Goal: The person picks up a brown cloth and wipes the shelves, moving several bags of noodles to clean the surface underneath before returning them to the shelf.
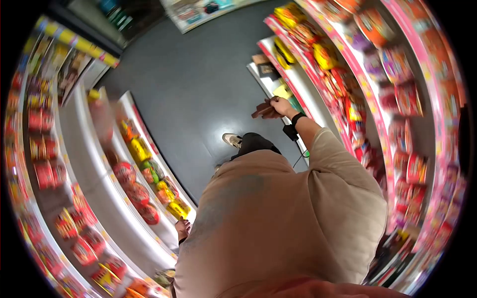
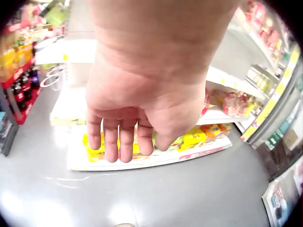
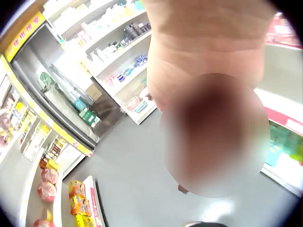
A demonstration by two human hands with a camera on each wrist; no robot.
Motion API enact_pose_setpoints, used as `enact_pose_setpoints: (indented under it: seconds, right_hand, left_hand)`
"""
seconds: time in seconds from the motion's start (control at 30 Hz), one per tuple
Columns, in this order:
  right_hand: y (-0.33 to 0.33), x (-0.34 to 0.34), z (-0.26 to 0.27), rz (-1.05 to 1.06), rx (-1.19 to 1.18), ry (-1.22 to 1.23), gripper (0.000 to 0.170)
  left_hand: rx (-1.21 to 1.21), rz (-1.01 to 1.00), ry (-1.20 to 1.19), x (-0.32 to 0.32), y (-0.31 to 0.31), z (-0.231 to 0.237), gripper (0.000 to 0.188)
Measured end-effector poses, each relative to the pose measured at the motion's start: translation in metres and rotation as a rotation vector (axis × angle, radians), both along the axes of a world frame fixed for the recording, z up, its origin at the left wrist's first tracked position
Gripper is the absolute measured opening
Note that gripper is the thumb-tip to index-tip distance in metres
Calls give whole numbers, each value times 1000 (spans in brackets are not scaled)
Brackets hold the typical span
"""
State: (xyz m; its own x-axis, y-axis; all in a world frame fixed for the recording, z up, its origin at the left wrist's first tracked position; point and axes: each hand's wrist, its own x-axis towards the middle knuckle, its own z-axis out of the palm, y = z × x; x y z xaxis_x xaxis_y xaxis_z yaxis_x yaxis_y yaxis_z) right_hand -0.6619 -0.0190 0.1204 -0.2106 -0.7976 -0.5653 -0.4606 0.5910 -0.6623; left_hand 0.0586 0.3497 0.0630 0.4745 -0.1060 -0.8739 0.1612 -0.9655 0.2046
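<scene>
Held out over the floor, my right hand (image 1: 279, 107) grips a flat brown thing (image 1: 260, 110) by one end. A round blur covers the fingers in the right wrist view, where only the heel of the hand (image 3: 206, 56) and a small brown corner (image 3: 183, 189) show. My left hand (image 2: 142, 109) hangs with its fingers loosely extended downward and nothing in them. In the head view this left hand (image 1: 183, 228) is beside the low shelf of yellow noodle packs (image 1: 178, 209), which lies behind the fingers in the left wrist view.
Shelves of noodle packs and cups run along the left (image 1: 87, 149) and right (image 1: 343, 84) of the grey floor (image 1: 184, 74). A black box (image 1: 290, 132) with a cable hangs by the right wrist. Bottle shelves (image 3: 113, 47) stand farther off, near a yellow-edged cabinet (image 3: 52, 94).
</scene>
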Motion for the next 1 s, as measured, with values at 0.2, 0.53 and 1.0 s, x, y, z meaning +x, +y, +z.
enact_pose_setpoints:
  seconds: [0.2,0.53,1.0]
  right_hand:
    - [162,-16,36,-257,-11,127,43]
    - [482,28,60,-1045,-334,233,28]
    - [530,9,66,-1225,-462,-20,24]
  left_hand:
    - [107,-376,165,58,-184,15,25]
    - [-556,-1038,134,-122,-418,-53,21]
    - [-760,-1765,75,-411,-276,80,36]
